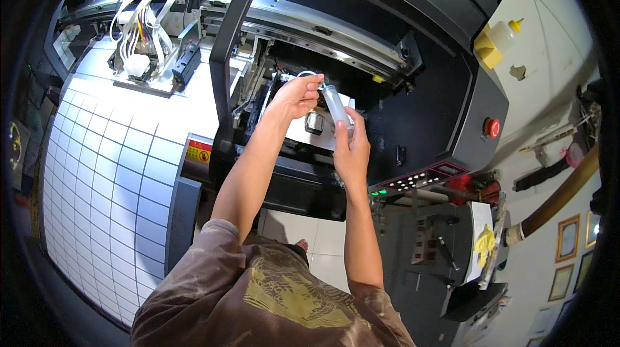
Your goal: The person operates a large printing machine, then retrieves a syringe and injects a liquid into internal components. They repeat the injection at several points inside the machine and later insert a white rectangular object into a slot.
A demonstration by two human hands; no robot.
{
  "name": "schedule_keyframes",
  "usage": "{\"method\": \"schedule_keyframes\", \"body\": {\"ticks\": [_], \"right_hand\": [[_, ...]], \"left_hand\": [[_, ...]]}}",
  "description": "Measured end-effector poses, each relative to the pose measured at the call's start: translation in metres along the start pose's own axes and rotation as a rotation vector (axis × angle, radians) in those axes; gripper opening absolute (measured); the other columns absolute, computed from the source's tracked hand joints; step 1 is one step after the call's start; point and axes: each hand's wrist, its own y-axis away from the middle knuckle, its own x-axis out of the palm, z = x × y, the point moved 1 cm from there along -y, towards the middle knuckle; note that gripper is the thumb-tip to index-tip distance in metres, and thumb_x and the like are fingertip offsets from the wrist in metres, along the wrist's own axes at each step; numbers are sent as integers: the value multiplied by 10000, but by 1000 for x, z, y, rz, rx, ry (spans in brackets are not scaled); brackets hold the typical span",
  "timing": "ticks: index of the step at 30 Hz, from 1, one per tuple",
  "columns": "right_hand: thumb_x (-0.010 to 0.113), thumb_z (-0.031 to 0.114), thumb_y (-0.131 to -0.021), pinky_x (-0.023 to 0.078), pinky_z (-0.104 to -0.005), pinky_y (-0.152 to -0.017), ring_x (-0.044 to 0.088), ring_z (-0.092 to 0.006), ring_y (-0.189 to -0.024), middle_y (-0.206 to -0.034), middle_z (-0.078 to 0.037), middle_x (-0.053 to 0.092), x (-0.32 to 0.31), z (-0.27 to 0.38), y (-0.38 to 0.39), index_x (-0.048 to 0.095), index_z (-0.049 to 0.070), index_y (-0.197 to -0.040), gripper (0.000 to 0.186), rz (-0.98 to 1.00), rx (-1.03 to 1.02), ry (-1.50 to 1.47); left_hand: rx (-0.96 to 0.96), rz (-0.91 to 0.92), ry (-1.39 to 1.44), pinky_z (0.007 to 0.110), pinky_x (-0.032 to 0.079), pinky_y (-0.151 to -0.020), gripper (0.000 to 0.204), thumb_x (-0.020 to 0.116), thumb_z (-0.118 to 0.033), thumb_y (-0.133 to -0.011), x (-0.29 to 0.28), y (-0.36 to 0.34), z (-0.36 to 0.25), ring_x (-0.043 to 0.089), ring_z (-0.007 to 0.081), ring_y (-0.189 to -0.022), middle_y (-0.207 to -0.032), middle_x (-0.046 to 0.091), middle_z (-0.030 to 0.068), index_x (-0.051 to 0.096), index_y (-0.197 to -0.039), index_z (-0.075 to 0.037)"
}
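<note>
Inside the open bay of a large black flatbed printer, my right hand (352, 148) is closed round the lower barrel of a clear plastic syringe (334, 104). The syringe tilts with its narrow end up and to the left. At that end my left hand (298, 96) pinches with thumb and fingers. A thin whitish tube (306, 73) curves to the left fingertips; the exact joint between tube and syringe is too small to make out. Just below the hands, a silvery block-shaped part (314, 123) sits on a white sheet (302, 135).
A metal rail (316, 32) crosses behind my hands. To the left, a print carriage (139, 66) with ribbon cables stands over a gridded white bed (110, 173). A black frame post (223, 56) rises beside my left arm. The printer's right side carries a red stop button (493, 128).
</note>
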Motion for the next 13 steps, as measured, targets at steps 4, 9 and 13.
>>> {"method": "schedule_keyframes", "body": {"ticks": [4, 9, 13], "right_hand": [[522, 238, -1021, 523, -427, -780, 691, -379, -886, -1044, -245, 689, -1, 7, -1, 529, 44, -1345, 378, -25, -107, 152], [531, 199, -1005, 532, -444, -820, 672, -426, -1000, -1155, -257, 668, 1, 17, -3, 552, 57, -1326, 352, -72, -226, 266], [538, 198, -1001, 536, -451, -834, 673, -417, -1004, -1191, -256, 655, -1, 26, -4, 552, 66, -1331, 356, -21, -167, 343]], "left_hand": [[3, -21, -63, 218, 197, -358, 93, 605, -135, -999, 0, -1, -2, 315, 38, -431, -592, 426, -73, 563, -935, -84], [43, -34, -122, 221, 198, -369, 180, 622, -144, -991, 1, -1, 1, 312, 34, -441, -601, 432, -67, 543, -833, -111], [46, -20, -144, 219, 208, -369, 212, 655, -174, -975, 0, 3, -6, 323, 36, -450, -604, 445, -64, 530, -813, -118]]}}
